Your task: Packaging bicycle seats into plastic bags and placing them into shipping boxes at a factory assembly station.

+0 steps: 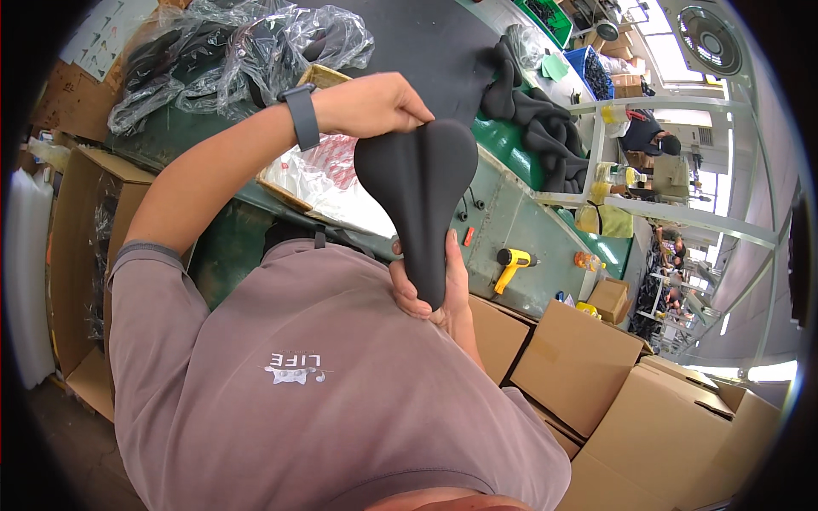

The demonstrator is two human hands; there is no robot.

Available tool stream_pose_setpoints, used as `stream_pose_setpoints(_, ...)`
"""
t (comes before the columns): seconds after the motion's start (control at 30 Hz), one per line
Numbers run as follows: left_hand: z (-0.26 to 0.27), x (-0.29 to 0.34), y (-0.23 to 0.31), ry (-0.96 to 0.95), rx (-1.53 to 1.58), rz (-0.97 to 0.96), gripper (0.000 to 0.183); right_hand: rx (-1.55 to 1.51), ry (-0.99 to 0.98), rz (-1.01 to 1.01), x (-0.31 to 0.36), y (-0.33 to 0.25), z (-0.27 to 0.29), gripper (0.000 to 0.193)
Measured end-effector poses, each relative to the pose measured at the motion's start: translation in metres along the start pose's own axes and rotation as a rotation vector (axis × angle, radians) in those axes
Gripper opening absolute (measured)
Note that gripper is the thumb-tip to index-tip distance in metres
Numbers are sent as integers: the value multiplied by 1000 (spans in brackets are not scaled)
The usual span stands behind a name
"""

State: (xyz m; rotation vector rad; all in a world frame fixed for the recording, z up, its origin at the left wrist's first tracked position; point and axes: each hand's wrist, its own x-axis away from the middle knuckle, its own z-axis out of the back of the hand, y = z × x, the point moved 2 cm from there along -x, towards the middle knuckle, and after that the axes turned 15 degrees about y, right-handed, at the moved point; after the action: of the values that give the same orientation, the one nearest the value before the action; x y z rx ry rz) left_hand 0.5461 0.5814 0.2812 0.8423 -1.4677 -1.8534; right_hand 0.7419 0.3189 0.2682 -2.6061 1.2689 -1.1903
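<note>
A black bicycle saddle [417,183] stands upright in front of my chest, its wide end up and its narrow nose down. My right hand [426,289] wraps round the nose from below, thumb on one side and fingers on the other. At the wide end, my left hand [371,106], with a dark watch [302,117] on the wrist, bends its fingers against the top edge. Part of those fingers is hidden by the saddle. Behind it lies a shallow tray [285,194] lined with clear and red-printed plastic.
A yellow heat gun [515,268] and a small orange piece [469,237] lie on the green bench [490,213]. More black saddles [545,132] are heaped beyond. Plastic-wrapped saddles [230,64] sit at far left. Cardboard boxes [575,366] crowd the right; an open carton [81,255] stands left.
</note>
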Motion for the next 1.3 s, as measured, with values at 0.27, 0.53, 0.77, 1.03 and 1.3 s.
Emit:
stream_pose_setpoints(0.27, -77, 24, -24, 791, 93, -206, 48, -284, -204, -2, -16, -9, 17, 98)
stream_pose_setpoints(0.53, -130, -18, -71, 863, -358, -446, 29, -430, -143, 139, 19, 0, 45, 95)
stream_pose_setpoints(0.77, -229, 9, -290, 81, -571, 111, 37, 191, 274, 696, 55, 10, 56, 97)
stream_pose_setpoints(1.03, -229, 73, -358, 129, -420, 323, 38, 484, 858, 868, 61, 19, 134, 51)
stream_pose_setpoints(1.3, -188, 81, -291, 361, -482, 212, 30, 354, 838, 828, -30, 40, 183, 36)
